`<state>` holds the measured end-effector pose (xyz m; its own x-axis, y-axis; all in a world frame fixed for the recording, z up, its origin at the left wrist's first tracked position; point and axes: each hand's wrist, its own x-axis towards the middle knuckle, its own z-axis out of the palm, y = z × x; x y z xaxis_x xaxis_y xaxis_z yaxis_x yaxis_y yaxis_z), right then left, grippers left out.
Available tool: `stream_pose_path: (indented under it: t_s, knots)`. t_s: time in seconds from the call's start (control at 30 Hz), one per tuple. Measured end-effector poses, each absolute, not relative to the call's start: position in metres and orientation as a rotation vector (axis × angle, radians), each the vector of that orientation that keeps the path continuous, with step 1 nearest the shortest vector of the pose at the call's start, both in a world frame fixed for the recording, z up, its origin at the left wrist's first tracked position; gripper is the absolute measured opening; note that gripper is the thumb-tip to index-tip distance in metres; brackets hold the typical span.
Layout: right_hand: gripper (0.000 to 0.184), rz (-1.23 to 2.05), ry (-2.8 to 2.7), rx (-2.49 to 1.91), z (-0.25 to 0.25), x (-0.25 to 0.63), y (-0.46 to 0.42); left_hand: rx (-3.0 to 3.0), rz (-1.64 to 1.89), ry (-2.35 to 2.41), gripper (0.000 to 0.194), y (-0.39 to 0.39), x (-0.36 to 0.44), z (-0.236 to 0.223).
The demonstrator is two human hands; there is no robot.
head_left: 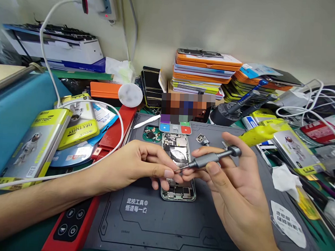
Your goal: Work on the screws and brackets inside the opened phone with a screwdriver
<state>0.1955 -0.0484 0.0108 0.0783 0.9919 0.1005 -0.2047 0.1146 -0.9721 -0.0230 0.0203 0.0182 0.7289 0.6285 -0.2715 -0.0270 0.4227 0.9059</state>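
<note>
My right hand (231,180) grips a grey precision screwdriver (206,159) between thumb and fingers, its shaft slanting down to the left. The fingertips of my left hand (147,164) are pinched together right at the screwdriver's tip; whatever is between them is too small to make out. Beneath both hands lies an opened smartphone (178,194) with its inner parts bare, its middle partly covered by my fingers. A small metal-topped part (202,139) rests just beyond my right hand.
The phone lies on a grey work mat (152,228). A red device with buttons (71,221) runs along the left, near battery boxes (39,142). Behind stand stacked orange cases (209,62) and a screwdriver holder (225,114). A yellow bottle (260,133) and a white cable (122,120) are nearby.
</note>
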Motion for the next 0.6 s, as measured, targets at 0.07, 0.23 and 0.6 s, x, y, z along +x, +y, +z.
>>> stream_pose_path:
  t_s: [0.07,0.23,0.6]
  knots:
    - [0.045,1.171,-1.060,-0.998,0.0111,0.1962,-0.0492,1.064,0.448,0.651,0.006,0.0204,-0.0231,0.0182]
    - [0.046,1.153,-1.089,-0.949,0.0109,0.1976,-0.0495,1.039,0.441,0.639,0.007,0.0201,-0.0244,0.0180]
    - [0.048,1.094,-1.204,-0.942,0.0056,0.2011,-0.0497,1.029,0.443,0.627,0.005,0.0206,-0.0229,0.0157]
